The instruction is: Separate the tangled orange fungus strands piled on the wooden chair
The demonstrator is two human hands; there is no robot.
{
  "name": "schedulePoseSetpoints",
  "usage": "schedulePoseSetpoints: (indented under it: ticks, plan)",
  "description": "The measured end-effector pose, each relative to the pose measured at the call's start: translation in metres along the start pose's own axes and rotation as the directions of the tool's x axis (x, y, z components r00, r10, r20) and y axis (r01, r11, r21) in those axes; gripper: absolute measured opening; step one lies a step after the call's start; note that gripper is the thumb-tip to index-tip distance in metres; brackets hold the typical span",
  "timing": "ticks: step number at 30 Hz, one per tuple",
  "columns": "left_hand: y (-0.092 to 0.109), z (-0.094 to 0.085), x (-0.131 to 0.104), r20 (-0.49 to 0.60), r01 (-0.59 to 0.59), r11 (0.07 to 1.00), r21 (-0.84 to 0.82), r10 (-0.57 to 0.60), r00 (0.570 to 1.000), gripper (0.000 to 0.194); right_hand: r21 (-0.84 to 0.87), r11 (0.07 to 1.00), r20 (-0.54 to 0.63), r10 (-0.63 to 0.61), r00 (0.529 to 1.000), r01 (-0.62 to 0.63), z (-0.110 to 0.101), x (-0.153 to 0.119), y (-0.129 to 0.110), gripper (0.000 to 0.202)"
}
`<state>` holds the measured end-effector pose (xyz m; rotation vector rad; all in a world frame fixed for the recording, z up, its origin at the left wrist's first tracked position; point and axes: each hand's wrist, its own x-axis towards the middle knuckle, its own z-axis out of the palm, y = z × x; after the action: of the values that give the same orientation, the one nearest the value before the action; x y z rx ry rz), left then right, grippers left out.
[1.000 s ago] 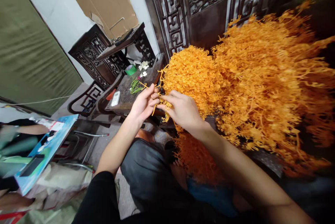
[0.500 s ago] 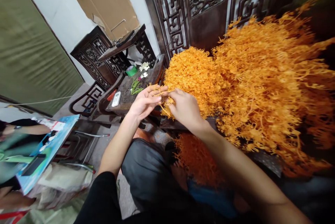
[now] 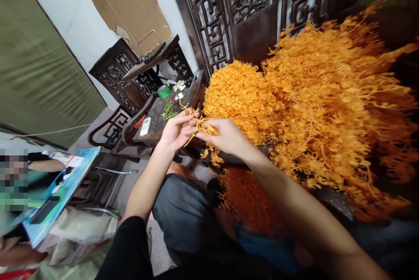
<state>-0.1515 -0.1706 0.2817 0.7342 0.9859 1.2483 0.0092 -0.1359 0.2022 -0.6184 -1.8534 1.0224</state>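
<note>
Both of my hands meet in front of the dark wooden bench, above my knees. My left hand (image 3: 178, 130) has its fingers curled around a thin, branching orange plastic sprig (image 3: 202, 125). From the right, my right hand (image 3: 225, 135) pinches the same sprig with thumb and fingers. Some of the sprig's stems poke out past my left fingers. Just beyond and to the right of my hands rises a large pile of orange sprigs (image 3: 242, 92), with a taller heap (image 3: 327, 96) further right.
A wooden seat (image 3: 157, 129) at left carries a green tape roll (image 3: 163, 91), green stems (image 3: 169, 110) and white flowers (image 3: 179, 85). More orange pieces (image 3: 248, 201) lie low beside my leg. A person sits at a blue folding table (image 3: 75, 175) on the left.
My right fingers have straightened somewhat and shifted slightly down. The orange sprig now shows more fully between my hands, its stems spread out. The view has moved a little.
</note>
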Motion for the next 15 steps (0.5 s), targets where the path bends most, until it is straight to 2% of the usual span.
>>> schedulePoseSetpoints:
  ticks: [4,7,9,11,13,14,15]
  plan:
    - [-0.005,-0.009,0.002,0.044,-0.121,0.953,0.278,0.113,0.993,0.035,0.264,0.959,0.117,0.075,0.99,-0.104,-0.01,0.0,-0.004,0.016]
    - [-0.009,-0.011,0.001,0.117,-0.176,0.89,0.42,0.139,0.983,0.046,0.463,0.839,0.228,0.198,0.953,-0.285,-0.014,-0.002,-0.003,0.024]
    - [-0.013,-0.01,0.0,0.137,-0.22,0.852,0.475,0.175,0.975,0.047,0.497,0.798,0.267,0.235,0.935,-0.342,-0.015,-0.002,-0.001,0.025]
    - [-0.017,-0.009,0.0,0.134,-0.285,0.787,0.548,0.253,0.958,0.042,0.369,0.881,0.22,0.227,0.949,-0.297,-0.013,-0.003,-0.003,0.026]
    - [-0.02,-0.009,0.003,0.13,-0.352,0.677,0.646,0.357,0.925,0.033,0.059,0.982,0.1,0.174,0.98,-0.18,-0.012,-0.004,-0.007,0.025]
    - [-0.021,-0.01,0.005,0.121,-0.371,0.623,0.689,0.406,0.906,0.029,-0.132,0.983,0.036,0.134,0.99,-0.128,-0.011,-0.005,-0.01,0.022]
    - [-0.019,-0.012,0.006,0.1,-0.381,0.582,0.718,0.456,0.884,0.025,-0.309,0.945,-0.025,0.1,0.995,-0.103,-0.012,-0.006,-0.013,0.018]
